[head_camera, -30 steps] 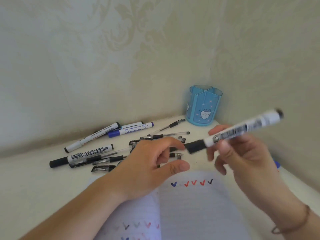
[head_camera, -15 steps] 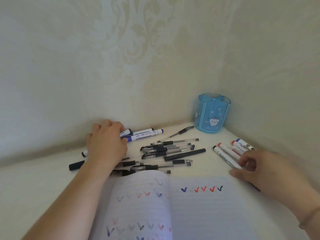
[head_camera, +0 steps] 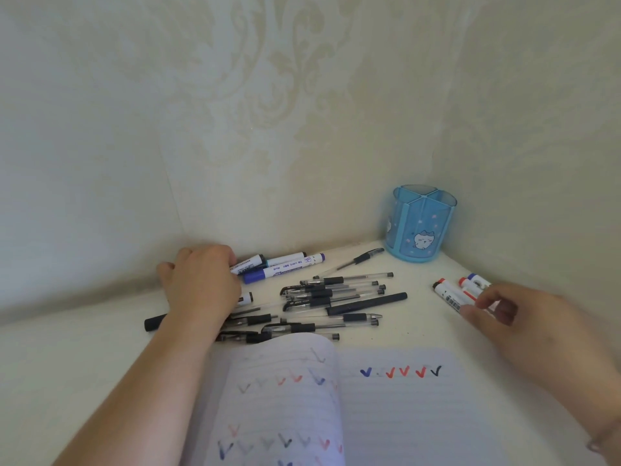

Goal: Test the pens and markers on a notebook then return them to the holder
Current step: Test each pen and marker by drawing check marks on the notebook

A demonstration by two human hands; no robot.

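Notebook (head_camera: 336, 398) pages lie open at the near edge of the pale table (head_camera: 67, 348), the left page curling up, both marked with red, blue and black ticks. Beyond the notebook a heap of gel pens (head_camera: 332, 297) is spread flat, and behind the heap, close to the wall, lie several white markers (head_camera: 285, 265) with blue or black caps. The left hand (head_camera: 201, 284) rests palm down over the heap's left end, fingers curled onto the markers there; whether it grips one I cannot tell. To the right of the notebook's far corner, a small group of red- and blue-capped markers (head_camera: 453, 294) lies on the table, and the right hand (head_camera: 524, 317) touches them with loosely bent fingertips, clamped on nothing clearly. A blue holder (head_camera: 420, 227) stands upright in the corner behind these markers, with nothing visible inside it.
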